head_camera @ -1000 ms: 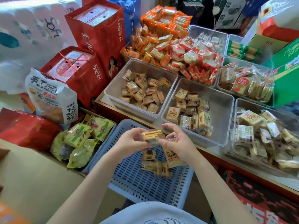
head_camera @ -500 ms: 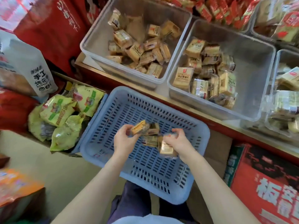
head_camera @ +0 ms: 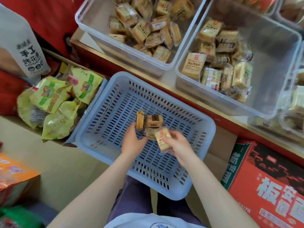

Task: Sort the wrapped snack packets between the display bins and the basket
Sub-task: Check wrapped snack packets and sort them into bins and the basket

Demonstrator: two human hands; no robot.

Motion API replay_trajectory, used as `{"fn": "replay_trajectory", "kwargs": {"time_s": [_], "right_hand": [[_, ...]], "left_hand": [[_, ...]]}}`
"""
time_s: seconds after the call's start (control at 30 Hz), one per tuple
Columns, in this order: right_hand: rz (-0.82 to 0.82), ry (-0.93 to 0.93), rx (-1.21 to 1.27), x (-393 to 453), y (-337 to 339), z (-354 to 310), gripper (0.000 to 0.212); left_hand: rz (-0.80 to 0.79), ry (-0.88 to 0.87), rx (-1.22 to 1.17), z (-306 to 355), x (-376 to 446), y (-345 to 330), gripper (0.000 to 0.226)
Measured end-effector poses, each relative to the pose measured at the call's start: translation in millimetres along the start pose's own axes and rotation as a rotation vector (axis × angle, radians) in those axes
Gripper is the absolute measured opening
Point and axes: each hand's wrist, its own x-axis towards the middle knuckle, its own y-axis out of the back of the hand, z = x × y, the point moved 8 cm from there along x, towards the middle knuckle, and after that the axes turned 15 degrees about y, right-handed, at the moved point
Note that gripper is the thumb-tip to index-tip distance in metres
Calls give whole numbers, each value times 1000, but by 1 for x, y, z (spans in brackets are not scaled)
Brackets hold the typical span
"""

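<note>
Along a red-fronted shelf (head_camera: 189,102) with a pale top edge, two clear display bins side by side: left bin (head_camera: 125,46) heaped with tan wrapped snack packets (head_camera: 148,28), right bin (head_camera: 269,66) with paler packets (head_camera: 195,65) crowded to its left half, its right half bare. Below the shelf, a pale floor (head_camera: 57,162); on the person's lap, a blue slotted basket (head_camera: 105,122), tilted, touching the shelf front. Inside the basket, a brown-labelled packet (head_camera: 154,120) lying flat, and another half-covered one beneath the hands, its print unreadable.

Left hand (head_camera: 131,142) over the basket, fingers curled round a stack-like packet (head_camera: 140,120) held on edge. Right hand (head_camera: 179,143) just beside it, thumb and fingers pinching a pale packet (head_camera: 162,139) with a red mark, raised slightly above the basket floor.

Left of the basket, a cardboard tray of green bags (head_camera: 54,102); above them a white bag (head_camera: 24,51) with black characters against red cartons (head_camera: 49,17). At lower right, a red-and-black carton (head_camera: 269,186), cut off by the frame. At far right, further clear bins (head_camera: 294,102), blurred and cropped, contents hard to tell. At lower left, an orange box (head_camera: 14,175) and something green, both smeared and cut by the edge.
</note>
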Motion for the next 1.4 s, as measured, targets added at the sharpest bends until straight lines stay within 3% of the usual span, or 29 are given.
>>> {"fn": "replay_trajectory", "kwargs": {"time_s": [0.13,0.3,0.47,0.63,0.8,0.9,1.13,1.4], "right_hand": [[-11,-21,39,-12,8,0,43],[36,-44,34,-34,28,-1,36],[27,-7,65,-53,42,-6,36],[-105,140,93,-83,38,-33,29],[-188,291,-78,-115,41,-69,27],[-138,406,-126,-136,55,-90,28],[-102,643,-97,-183,100,-132,9],[56,797,-157,-220,147,-153,16]], "left_hand": [[-50,-37,-49,3,-13,5,57],[-256,15,16,6,-31,-10,78],[-222,15,-36,11,-48,-10,65],[-398,70,-318,22,-94,-17,41],[-425,-73,-525,58,-154,-3,26],[-451,-152,-531,75,-183,3,27],[-445,-315,-492,107,-247,5,25],[-393,-393,-412,140,-293,-13,36]]}}
